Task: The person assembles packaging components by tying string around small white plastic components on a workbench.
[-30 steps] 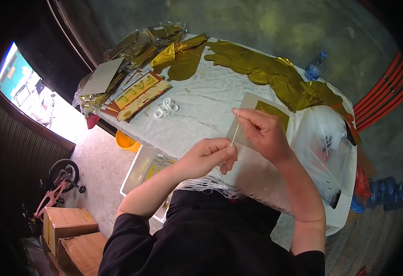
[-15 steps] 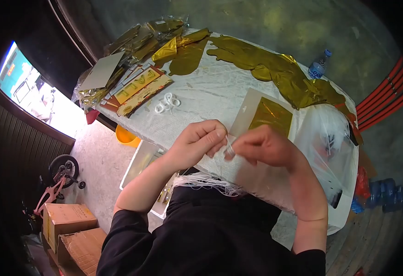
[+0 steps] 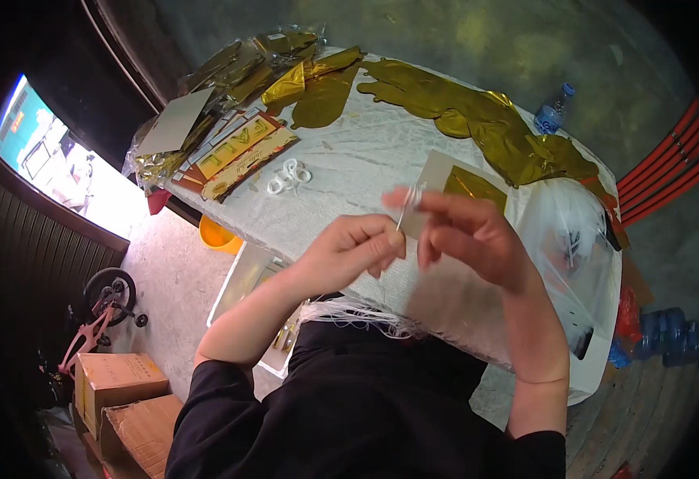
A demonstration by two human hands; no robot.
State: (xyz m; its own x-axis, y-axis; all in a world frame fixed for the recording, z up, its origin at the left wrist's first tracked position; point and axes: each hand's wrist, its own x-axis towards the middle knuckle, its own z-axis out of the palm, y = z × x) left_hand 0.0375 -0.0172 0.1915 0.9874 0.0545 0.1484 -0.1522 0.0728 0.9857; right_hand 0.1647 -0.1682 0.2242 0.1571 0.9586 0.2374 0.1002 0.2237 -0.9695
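Note:
My left hand [image 3: 353, 254] pinches a thin white string [image 3: 401, 217] between thumb and forefinger, above the table's near edge. Several turns of that string wrap round the outstretched fingers of my right hand [image 3: 477, 239], just to the right and slightly blurred. Beneath my right hand lies a pale sleeve [image 3: 436, 169] with a gold foil sheet [image 3: 477, 188] in it. A bundle of loose white strings [image 3: 353, 315] hangs at the table edge by my waist. Small wound loops of white string [image 3: 289, 177] rest farther left on the table.
Gold foil balloons [image 3: 461, 120] stretch along the table's back edge. Packaged foil [image 3: 246, 68] and printed cards [image 3: 242, 152] are at the left. A water bottle [image 3: 553, 112] and a clear plastic bag [image 3: 561, 231] stand right. An open white box [image 3: 234, 283] sits below the table.
My right hand has risen, and its curled fingers have straightened, showing the string wound round them. My left hand keeps its pinch in nearly the same spot.

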